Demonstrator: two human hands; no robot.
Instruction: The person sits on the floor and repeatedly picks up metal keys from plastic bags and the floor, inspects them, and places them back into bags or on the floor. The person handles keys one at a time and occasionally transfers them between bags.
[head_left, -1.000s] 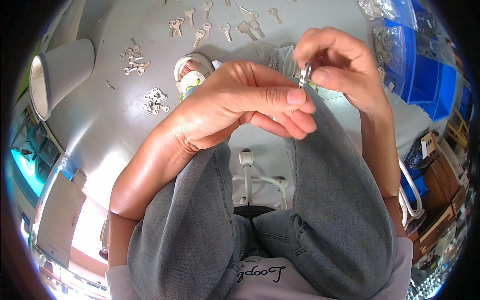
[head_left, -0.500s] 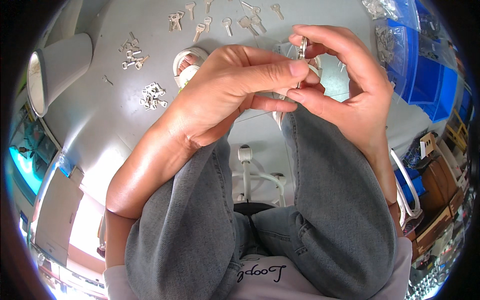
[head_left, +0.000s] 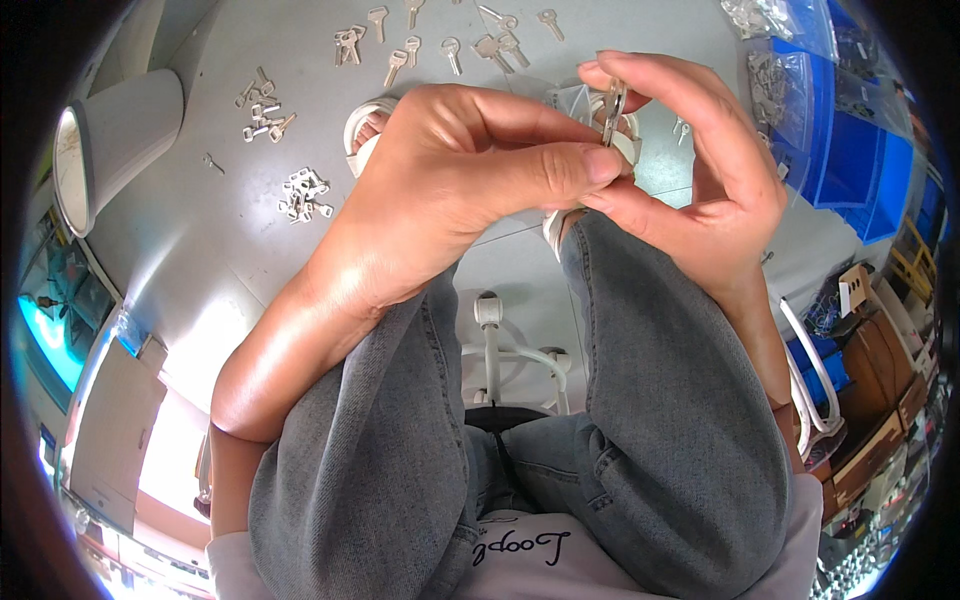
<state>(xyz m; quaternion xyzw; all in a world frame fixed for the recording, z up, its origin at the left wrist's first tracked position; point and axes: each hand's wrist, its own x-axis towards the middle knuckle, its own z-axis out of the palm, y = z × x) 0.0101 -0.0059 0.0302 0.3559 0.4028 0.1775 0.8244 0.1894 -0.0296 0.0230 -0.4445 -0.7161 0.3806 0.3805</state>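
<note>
In front of my knees, both hands meet around a silvery metal key, seen nearly edge-on. My left hand pinches its lower part between thumb and fingers. Curled around from the other side, my right hand has its fingertips at the key's upper end and its thumb just under the left thumb. The key's lower end is hidden by the fingers. On the grey floor beyond lie spread-out keys, a looser cluster of keys and a tight pile of keys to the left.
Blue bins with clear plastic bags of metal pieces stand at the right. A pale cylindrical bin is at the left. Below, between my jeans-covered legs, shows a white chair base. One small key lies alone.
My left thumb and fingers have shifted slightly right along the key, and the left hand's lower fingers have tucked in. The key shows a little more between the hands.
</note>
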